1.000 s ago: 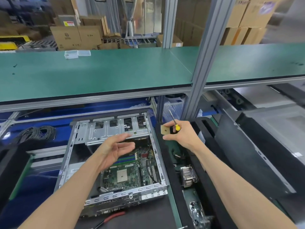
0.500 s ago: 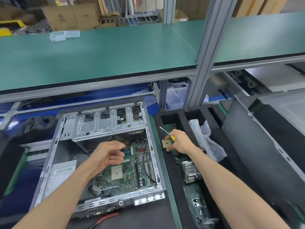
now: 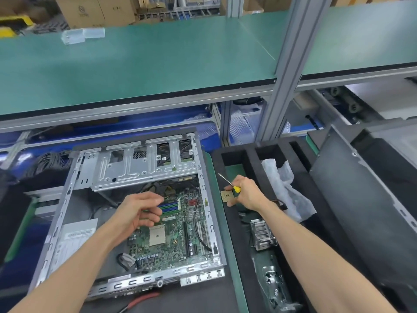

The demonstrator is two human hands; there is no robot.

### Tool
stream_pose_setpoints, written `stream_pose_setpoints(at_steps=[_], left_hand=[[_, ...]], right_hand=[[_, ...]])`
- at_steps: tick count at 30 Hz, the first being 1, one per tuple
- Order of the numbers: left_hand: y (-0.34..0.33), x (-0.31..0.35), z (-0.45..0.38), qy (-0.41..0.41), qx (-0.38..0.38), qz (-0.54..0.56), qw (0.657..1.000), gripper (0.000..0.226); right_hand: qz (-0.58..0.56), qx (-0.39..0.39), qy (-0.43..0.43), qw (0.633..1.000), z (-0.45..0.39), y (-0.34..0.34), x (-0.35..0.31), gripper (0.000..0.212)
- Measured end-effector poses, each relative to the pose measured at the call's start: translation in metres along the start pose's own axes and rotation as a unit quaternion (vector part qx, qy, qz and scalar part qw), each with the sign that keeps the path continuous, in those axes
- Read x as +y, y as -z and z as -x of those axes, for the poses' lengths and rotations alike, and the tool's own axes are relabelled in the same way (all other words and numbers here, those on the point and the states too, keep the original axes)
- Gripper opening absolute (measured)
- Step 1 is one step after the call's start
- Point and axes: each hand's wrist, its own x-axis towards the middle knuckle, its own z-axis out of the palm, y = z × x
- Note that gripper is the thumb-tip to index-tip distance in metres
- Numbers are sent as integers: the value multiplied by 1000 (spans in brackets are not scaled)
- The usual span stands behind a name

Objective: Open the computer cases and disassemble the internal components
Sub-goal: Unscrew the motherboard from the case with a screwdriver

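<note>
- Right hand (image 3: 247,195) grips a yellow-handled screwdriver (image 3: 229,183) and pinches a square CPU chip (image 3: 226,196) over the black foam tray (image 3: 234,224).
- Left hand (image 3: 137,211) hovers, fingers loosely curled and holding nothing, above the motherboard (image 3: 178,231).
- Open computer case (image 3: 67,199) sits at the bench's near edge, left of the tray.

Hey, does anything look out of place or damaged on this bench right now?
Nothing looks damaged. The right hand holds a screwdriver and a bare processor chip together over the black foam tray.
</note>
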Motion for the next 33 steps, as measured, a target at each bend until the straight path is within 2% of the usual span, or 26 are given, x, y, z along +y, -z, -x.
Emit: stream_pose_setpoints(at_steps=[5,8,13,15,18,21,24,26,28,31,33], left_hand=[[4,10,7,-9,21,-5,1000,25],[7,16,12,-17,54,2,998,16],[11,23,25,-34,89,-8,995,12],[13,24,30,-48,102,-30,993,9],[17,24,34,-67,120,-121,983,9],[23,24,36,-80,158,-288,941,15],[22,22,34,-62,177,-360,914,36],[16,19,33,-41,188,-373,907,45],[11,15,31,-25,196,-382,903,47],[11,11,27,5,197,-363,911,45],[11,9,24,19,200,-356,913,47]], right_hand=[[6,12,9,1000,7,1,-5,64],[6,61,44,997,17,11,-18,64],[-58,136,105,983,41,33,-69,23],[-62,154,136,977,54,36,-96,15],[-58,166,181,968,74,29,-136,12],[-47,156,202,966,88,2,-169,12],[-46,99,156,982,93,-40,-191,15],[7,61,120,991,91,-68,-198,20],[44,18,67,997,88,-90,-196,23],[5,-32,-25,999,84,-111,-182,19],[-3,-57,-80,995,84,-116,-174,27]])
